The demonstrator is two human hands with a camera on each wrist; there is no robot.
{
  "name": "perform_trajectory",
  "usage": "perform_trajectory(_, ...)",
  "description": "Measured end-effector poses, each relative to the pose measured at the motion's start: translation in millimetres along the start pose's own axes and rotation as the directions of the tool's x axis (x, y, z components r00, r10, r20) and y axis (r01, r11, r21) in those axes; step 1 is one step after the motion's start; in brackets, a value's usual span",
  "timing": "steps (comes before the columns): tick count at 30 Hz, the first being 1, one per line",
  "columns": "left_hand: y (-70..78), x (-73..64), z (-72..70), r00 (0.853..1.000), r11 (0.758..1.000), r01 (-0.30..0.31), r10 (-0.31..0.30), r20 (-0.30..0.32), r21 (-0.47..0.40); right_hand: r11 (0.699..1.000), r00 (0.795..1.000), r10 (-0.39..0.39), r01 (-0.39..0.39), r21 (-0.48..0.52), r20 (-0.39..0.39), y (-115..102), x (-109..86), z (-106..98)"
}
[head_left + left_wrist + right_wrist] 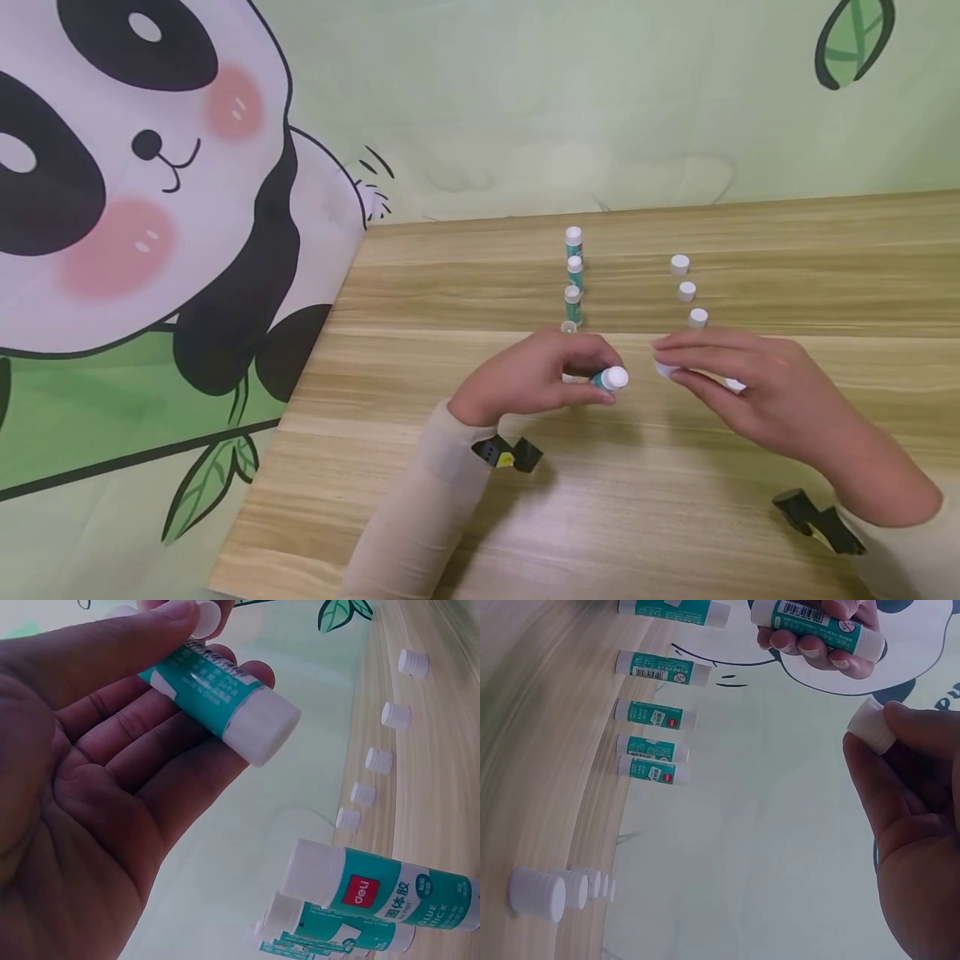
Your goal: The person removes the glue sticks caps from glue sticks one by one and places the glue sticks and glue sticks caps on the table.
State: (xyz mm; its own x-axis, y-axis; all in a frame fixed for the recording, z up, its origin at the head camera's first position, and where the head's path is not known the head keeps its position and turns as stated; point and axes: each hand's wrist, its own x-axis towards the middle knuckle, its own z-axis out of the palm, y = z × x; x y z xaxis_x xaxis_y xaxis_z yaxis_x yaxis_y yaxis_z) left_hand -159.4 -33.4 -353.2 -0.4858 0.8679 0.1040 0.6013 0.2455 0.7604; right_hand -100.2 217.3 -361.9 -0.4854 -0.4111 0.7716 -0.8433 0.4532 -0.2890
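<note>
In my left hand I hold a teal-and-white glue stick, gripped between thumb and fingers above the table. My right hand pinches a small white cap between thumb and fingertips. The two hands face each other, and the cap is apart from the glue stick. Behind the left hand, several more glue sticks stand upright in a row without caps. A row of several white caps stands on the table beyond the right hand, which partly hides the nearest ones.
The wooden table ends at the back against a green cloth printed with a panda. Each sleeved wrist wears a small black camera mount, such as the left mount. The standing glue sticks are close to the left hand.
</note>
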Motion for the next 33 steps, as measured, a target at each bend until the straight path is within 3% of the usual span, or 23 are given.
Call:
perform_trajectory(4,-0.8,-0.8,1.0,1.000,1.000,0.003,-0.003,0.000,-0.013,1.000,1.000,0.009,-0.009,-0.012,0.020,-0.7,-1.1,0.2)
perform_trajectory(11,-4.4,-4.8,6.1,0.998,0.993,0.055,-0.051,0.035,-0.108,0.998,0.999,0.030,-0.028,-0.050,0.045,-0.3,-3.9,3.5)
perform_trajectory(22,-7.9,-7.7,9.7,1.000,0.987,0.009,-0.007,0.015,-0.159,0.997,0.998,0.015,-0.011,-0.073,0.057,0.6,-5.8,8.1)
perform_trajectory(33,-9.8,-10.1,14.4,1.000,0.994,-0.005,0.003,-0.014,-0.112,0.994,0.994,0.039,-0.028,-0.101,0.104,2.7,-10.6,6.1)
